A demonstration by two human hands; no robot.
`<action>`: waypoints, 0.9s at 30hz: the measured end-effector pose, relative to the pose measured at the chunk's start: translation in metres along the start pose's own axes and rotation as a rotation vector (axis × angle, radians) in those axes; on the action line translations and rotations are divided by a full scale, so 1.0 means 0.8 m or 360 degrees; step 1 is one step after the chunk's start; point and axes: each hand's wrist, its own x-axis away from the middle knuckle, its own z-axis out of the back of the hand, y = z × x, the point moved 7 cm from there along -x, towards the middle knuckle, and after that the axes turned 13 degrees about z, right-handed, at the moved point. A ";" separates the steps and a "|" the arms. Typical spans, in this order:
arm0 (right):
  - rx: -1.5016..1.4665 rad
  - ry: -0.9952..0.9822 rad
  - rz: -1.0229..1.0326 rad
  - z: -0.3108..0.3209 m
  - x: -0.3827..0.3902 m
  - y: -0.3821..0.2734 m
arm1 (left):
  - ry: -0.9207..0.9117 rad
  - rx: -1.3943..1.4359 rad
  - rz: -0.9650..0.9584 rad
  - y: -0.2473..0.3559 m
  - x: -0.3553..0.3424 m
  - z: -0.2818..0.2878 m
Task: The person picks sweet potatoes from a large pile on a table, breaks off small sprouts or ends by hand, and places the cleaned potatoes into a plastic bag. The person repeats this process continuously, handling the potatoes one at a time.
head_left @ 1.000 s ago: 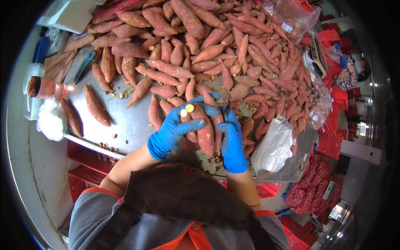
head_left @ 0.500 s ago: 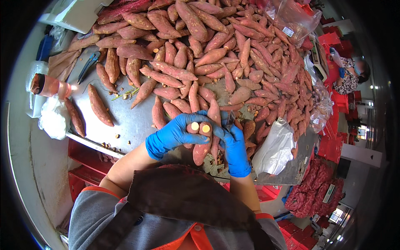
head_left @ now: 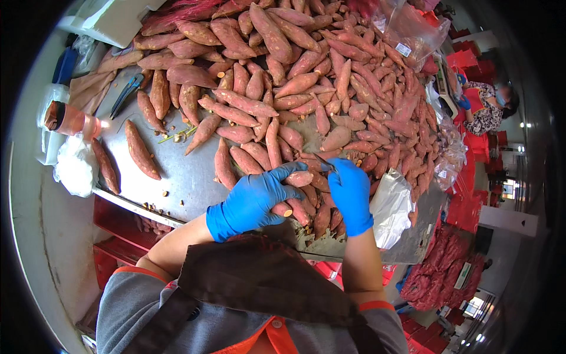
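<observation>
My left hand (head_left: 250,197), in a blue glove, is closed around sweet potatoes. One held sweet potato (head_left: 299,179) pokes out past the fingers, and the pale cut end of another (head_left: 282,209) shows below them. To its right, my gloved right hand (head_left: 352,197) grips a small knife (head_left: 323,161) whose dark blade points up and left; the handle is hidden in the fist. Both hands hover over the near edge of a large heap of reddish sweet potatoes (head_left: 247,103). Several loose ones lie just beneath them.
A metal table (head_left: 188,171) bears the heap, a blue box cutter (head_left: 125,96) and small trimmed bits. A pinkish bottle (head_left: 73,121) is at left, a silvery bag (head_left: 392,207) right of my right hand. Another person (head_left: 486,109) works at far right near red crates.
My right hand has moved right, away from the left, with the knife. The left hand's sweet potatoes have turned, and the one held upright between the hands is no longer there.
</observation>
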 end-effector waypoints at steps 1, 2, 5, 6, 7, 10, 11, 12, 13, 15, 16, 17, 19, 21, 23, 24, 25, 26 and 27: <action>0.0008 0.0001 0.0088 0.002 0.002 -0.010 | 0.0010 -0.0075 -0.0012 0.000 0.000 0.000; 0.0010 -0.0001 0.0172 0.009 -0.001 -0.033 | 0.0017 -0.0150 -0.0018 -0.003 0.001 -0.001; 0.0162 -0.0079 0.0283 0.007 -0.006 -0.070 | 0.0008 -0.0248 -0.0082 -0.006 0.002 -0.003; 0.0212 -0.0060 0.0267 0.005 -0.006 -0.069 | -0.0001 -0.0259 -0.0108 -0.004 0.003 -0.004; 0.0242 -0.0053 0.0189 0.001 -0.002 -0.057 | 0.0002 -0.0227 -0.0096 -0.002 0.004 -0.004; 0.0301 -0.0115 -0.0062 -0.021 0.022 0.015 | 0.0002 -0.0003 -0.0133 0.007 0.008 0.006; -0.0059 -0.0100 -0.0215 -0.023 0.029 0.030 | 0.0001 0.0158 -0.0194 0.007 0.005 0.014; -0.0419 -0.0086 -0.0366 -0.027 0.040 0.039 | -0.0001 0.0321 -0.0255 0.011 0.006 0.021; -0.0670 0.0023 -0.0439 -0.029 0.049 0.039 | -0.0239 0.1108 0.0673 -0.031 0.010 0.010; -0.1189 0.0233 -0.0577 -0.028 0.051 0.005 | 0.0005 0.1729 0.0520 -0.054 0.000 0.019; -0.1404 0.0235 -0.0616 -0.036 0.050 -0.019 | 0.0113 0.1949 0.0482 -0.067 -0.003 0.020; -0.1338 0.0158 -0.0580 -0.046 0.057 -0.031 | 0.0136 0.1983 0.0483 -0.070 -0.002 0.019; -0.1395 0.0093 -0.0655 -0.059 0.064 -0.045 | 0.0182 0.2052 0.0485 -0.072 -0.001 0.018; -0.1664 0.0123 -0.0875 -0.065 0.069 -0.056 | 0.0157 0.2019 0.0472 -0.062 0.007 0.017; -0.1564 0.0234 -0.0761 -0.061 0.071 -0.061 | 0.0118 0.2054 0.0433 -0.056 0.016 0.013; -0.1512 0.0284 -0.0700 -0.057 0.070 -0.064 | 0.0092 0.2104 0.0401 -0.056 0.018 0.008; -0.1461 0.0325 -0.0690 -0.051 0.068 -0.070 | 0.0069 0.2154 0.0367 -0.058 0.021 0.004; -0.1459 0.0310 -0.0669 -0.047 0.067 -0.075 | 0.0041 0.2138 0.0381 -0.062 0.024 0.001; -0.1457 0.0291 -0.0646 -0.043 0.065 -0.080 | 0.0018 0.2122 0.0394 -0.067 0.027 -0.001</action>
